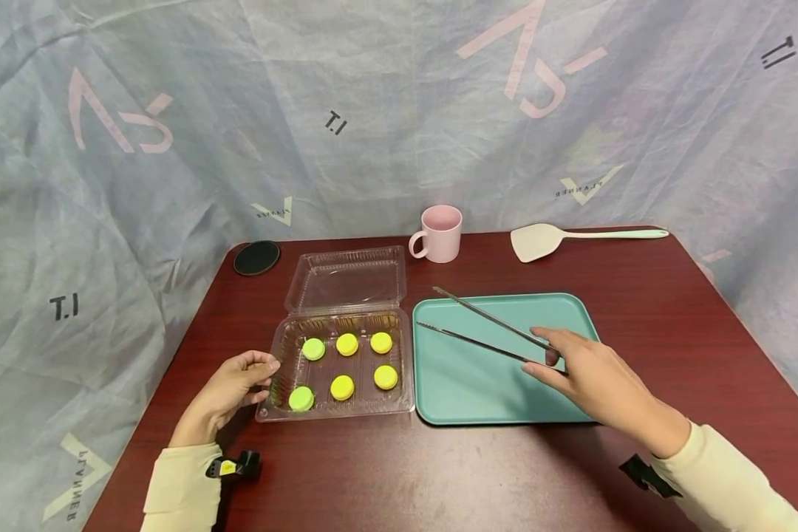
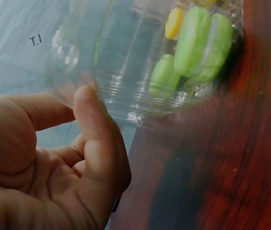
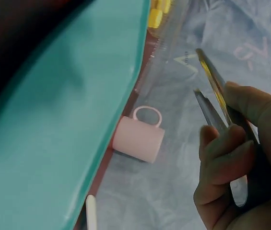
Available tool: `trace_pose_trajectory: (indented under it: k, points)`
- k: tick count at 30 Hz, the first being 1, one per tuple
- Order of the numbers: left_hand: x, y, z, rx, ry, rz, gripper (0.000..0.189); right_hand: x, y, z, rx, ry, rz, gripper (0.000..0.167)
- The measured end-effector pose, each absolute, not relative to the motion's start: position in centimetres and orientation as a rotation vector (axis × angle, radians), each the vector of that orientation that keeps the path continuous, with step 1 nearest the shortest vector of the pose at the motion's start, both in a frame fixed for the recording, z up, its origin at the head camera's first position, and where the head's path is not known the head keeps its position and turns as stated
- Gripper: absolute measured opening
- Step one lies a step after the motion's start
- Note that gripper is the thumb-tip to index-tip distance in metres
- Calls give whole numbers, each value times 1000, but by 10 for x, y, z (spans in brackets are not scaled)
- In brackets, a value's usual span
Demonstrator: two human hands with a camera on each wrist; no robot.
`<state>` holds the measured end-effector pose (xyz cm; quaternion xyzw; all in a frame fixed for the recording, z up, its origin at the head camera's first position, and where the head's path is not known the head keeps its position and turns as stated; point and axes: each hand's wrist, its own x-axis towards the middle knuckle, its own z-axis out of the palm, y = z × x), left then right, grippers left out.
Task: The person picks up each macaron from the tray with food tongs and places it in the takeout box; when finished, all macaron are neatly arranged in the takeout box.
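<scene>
My left hand (image 1: 229, 384) pinches the left rim of a clear plastic clamshell box (image 1: 339, 412) between thumb and index finger; the left wrist view shows this grip close up. Inside the box lie macarons in two rows: two are green (image 1: 313, 349), and several are yellow (image 1: 342, 388). The hinged lid (image 1: 352, 284) lies folded back behind the box. With my right hand (image 1: 601, 384) I hold a pair of metal tongs (image 1: 473, 342) above the teal tray (image 1: 479, 399). Their arms are spread, pointing left toward the box, with nothing between the tips.
A pink mug (image 1: 442, 240) stands at the back of the table, handle to the left. Behind the tray lies a cream spatula (image 1: 535, 241). A dark round coaster (image 1: 256, 258) sits at the back left corner. Grey cloth (image 1: 372, 111) hangs behind the table.
</scene>
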<state>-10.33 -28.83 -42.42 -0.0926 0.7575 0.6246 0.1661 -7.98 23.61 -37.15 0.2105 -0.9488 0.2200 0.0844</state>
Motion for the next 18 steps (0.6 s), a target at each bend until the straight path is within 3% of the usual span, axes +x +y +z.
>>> trace_pose_trajectory:
  k: [18]
  points:
    - [-102,-288,-424,-276,2169,1772,21,-70,270,-406,283,-2796,732,41]
